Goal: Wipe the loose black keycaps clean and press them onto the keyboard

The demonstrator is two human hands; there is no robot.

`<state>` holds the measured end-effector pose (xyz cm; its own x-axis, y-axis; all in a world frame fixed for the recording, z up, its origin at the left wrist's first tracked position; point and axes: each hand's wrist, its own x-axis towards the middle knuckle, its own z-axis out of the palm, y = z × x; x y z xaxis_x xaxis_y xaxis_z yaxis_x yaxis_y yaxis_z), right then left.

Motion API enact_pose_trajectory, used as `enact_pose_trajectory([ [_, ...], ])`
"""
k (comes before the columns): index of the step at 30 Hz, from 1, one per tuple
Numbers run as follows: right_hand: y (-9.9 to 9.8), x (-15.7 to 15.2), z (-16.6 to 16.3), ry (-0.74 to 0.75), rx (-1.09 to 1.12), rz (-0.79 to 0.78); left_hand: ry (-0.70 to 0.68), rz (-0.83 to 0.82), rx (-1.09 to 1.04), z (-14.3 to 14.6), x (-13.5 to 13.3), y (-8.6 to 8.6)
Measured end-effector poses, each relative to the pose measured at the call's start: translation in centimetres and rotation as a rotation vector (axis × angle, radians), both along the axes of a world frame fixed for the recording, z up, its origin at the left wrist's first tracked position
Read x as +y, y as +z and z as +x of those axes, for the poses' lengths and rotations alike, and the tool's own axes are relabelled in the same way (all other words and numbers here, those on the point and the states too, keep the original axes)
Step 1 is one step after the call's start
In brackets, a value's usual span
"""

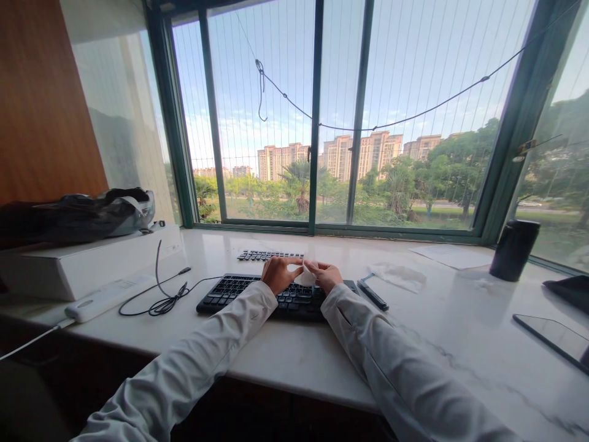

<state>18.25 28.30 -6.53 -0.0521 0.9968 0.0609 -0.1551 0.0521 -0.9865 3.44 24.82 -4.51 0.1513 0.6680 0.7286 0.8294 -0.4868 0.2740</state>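
Between my two hands is a small white tissue (pixel 305 276), held up over a black keyboard (pixel 237 288). My left hand (pixel 278 274) pinches its left side with thumb and fingers. On the other side, my right hand (pixel 326 275) has its fingers closed on the tissue's edge. Part of the keyboard is hidden behind my hands and sleeves. Just behind it, loose black keycaps (pixel 262 255) lie in rows on the marble surface. A slim dark tool (pixel 373 294) rests right of the keyboard.
A coiled black cable (pixel 168 304) and a white power strip (pixel 110 298) lie left. Farther left, a dark bag (pixel 87 215) sits on a white box (pixel 87 258). At right are a clear plastic wrapper (pixel 400 276), a black bottle (pixel 514 250) and a phone (pixel 554 337).
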Motion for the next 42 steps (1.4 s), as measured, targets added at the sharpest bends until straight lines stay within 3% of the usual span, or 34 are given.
enact_pose_trajectory([
  [11,-0.7,1.1,0.0,0.081,0.122,0.189,0.037,0.055,-0.043,0.4,-1.1,0.8],
  [22,-0.3,0.6,0.5,-0.127,-0.12,0.264,0.015,0.066,-0.018,0.2,-0.4,0.3],
  [32,-0.2,0.3,0.5,-0.118,-0.079,0.228,0.035,0.036,-0.023,0.3,-0.5,0.5],
  [42,0.2,0.4,-0.6,0.017,0.271,0.06,-0.03,0.05,-0.046,0.1,-0.8,1.0],
])
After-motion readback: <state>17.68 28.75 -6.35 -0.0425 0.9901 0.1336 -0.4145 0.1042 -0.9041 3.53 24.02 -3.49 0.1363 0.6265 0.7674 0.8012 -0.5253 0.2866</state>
